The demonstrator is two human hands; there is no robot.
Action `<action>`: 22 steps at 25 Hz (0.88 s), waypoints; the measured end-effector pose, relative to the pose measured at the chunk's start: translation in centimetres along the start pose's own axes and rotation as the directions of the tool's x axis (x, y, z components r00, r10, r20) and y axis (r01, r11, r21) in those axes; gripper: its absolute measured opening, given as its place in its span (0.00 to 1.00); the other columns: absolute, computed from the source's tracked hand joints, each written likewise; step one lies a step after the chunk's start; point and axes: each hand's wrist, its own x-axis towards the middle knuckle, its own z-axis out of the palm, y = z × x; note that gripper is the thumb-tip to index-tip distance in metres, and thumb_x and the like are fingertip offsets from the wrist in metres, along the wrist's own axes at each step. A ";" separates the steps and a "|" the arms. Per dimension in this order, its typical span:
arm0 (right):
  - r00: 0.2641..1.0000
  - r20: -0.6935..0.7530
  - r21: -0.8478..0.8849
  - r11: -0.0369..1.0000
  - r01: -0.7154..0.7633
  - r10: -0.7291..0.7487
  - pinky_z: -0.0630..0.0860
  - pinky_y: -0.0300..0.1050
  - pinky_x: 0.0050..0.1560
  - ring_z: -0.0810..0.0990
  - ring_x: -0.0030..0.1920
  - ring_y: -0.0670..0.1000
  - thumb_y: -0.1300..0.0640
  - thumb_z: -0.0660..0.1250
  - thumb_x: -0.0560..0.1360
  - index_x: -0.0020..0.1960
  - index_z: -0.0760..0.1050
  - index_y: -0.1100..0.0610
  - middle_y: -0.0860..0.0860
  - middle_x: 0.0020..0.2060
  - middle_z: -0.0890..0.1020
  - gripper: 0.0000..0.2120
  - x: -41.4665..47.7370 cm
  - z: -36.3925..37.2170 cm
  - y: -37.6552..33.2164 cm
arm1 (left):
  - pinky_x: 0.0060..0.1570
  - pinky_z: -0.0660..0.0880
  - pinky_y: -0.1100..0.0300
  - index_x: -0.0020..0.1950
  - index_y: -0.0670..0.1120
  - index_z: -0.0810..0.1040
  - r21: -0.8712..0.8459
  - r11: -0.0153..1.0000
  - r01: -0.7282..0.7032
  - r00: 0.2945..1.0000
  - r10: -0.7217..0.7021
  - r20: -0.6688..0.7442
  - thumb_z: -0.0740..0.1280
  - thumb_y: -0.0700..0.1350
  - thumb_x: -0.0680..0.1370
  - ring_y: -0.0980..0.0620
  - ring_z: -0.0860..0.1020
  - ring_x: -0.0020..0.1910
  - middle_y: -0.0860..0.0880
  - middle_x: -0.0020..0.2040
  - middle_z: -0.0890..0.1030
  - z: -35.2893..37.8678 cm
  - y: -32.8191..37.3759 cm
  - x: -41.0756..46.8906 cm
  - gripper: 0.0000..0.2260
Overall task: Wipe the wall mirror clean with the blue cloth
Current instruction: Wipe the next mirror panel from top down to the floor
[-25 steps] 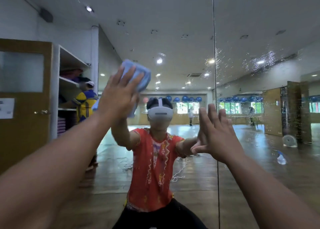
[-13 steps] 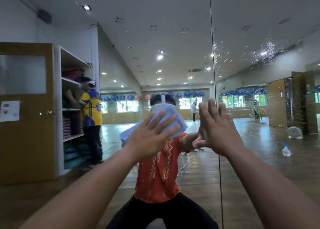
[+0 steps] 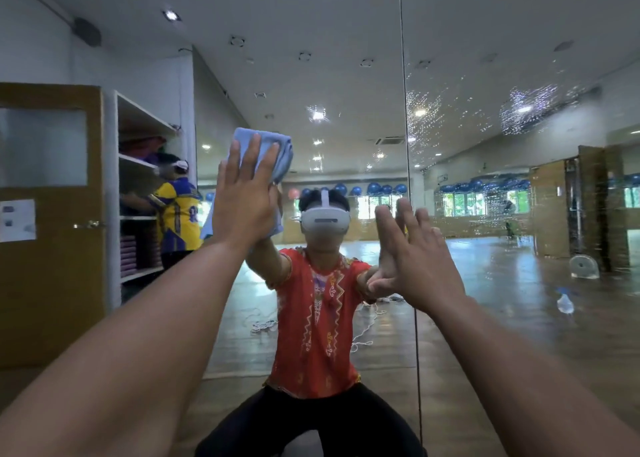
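Left fingers: straight and spread, laid flat over the blue cloth, not curled round it.
Left hand: its palm presses the cloth against the wall mirror.
Blue cloth: folded thick, on the glass up and to the left of the reflected headset. Its top edge shows above the fingertips.
Change in cloth: half a second ago it covered the reflected headset; it has since swept up and leftward, close to where it was a second ago.
Right fingers: straight and a little fanned, holding nothing.
Right hand: braced open on the glass just beside the vertical seam, meeting its own reflection. It is unmoved across the frames.
Mirror surface: droplets speckle the panel right of the seam, and only a few dot the left panel.
Surroundings: wooden door and white shelf at left.
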 end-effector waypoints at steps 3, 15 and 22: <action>0.999 -0.028 0.022 1.000 0.016 -0.016 0.45 0.55 0.81 0.34 0.80 0.53 0.35 0.77 0.67 0.79 0.29 0.43 0.47 0.81 0.34 0.64 0.0 -1.4 3.1 | 0.76 0.57 0.41 0.80 0.50 0.61 -0.002 1.000 0.008 0.999 -0.008 0.036 0.51 0.47 0.78 0.39 0.52 0.80 0.45 0.81 0.57 0.0 0.0 -0.4 0.29; 0.993 0.115 -0.098 0.995 0.025 -0.013 0.39 0.54 0.79 0.23 0.73 0.52 0.34 0.77 0.65 0.71 0.17 0.48 0.49 0.76 0.23 0.70 0.2 -1.4 6.4 | 0.77 0.51 0.43 0.81 0.51 0.57 -0.064 0.997 -0.050 0.989 0.059 0.139 0.57 0.47 0.83 0.38 0.47 0.81 0.47 0.82 0.53 -1.1 5.6 8.7 0.26; 0.995 0.097 -0.079 0.997 0.022 -0.014 0.42 0.54 0.81 0.29 0.79 0.54 0.36 0.79 0.64 0.72 0.19 0.47 0.48 0.77 0.26 0.70 0.0 -1.6 6.4 | 0.75 0.56 0.38 0.81 0.51 0.59 0.007 0.806 -0.591 0.794 0.580 0.184 0.58 0.47 0.79 0.36 0.53 0.80 0.45 0.81 0.58 2.7 13.5 4.5 0.29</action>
